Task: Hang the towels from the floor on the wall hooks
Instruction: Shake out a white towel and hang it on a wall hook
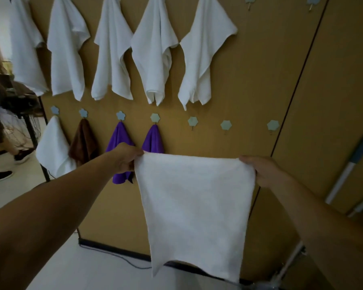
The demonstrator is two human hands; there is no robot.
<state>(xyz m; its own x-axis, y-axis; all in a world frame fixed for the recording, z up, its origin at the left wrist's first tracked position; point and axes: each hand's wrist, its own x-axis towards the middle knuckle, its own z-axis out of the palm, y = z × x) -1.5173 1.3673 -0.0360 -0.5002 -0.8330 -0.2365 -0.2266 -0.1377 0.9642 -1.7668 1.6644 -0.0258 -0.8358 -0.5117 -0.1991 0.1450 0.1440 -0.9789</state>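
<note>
- held towel (195, 201): white; off the floor, spread flat before the wall panel (249, 80), nr its lower edge; top edge pulled taut, prob. to square it before hooking
- L hand (127, 158): fingers pinch towel's top-left corner; R hand (260, 170): fingers curled round top-right corner
- lower row: small white towel (52, 147), brown towel (84, 141), purple towels (153, 139) each bunched on a hook so they drape; free hooks (192, 121) to the right, nearest just above held towel; likely target
- upper-row towels (153, 49): 5, white, along panel's top edge
- writing/brands: none legible
</note>
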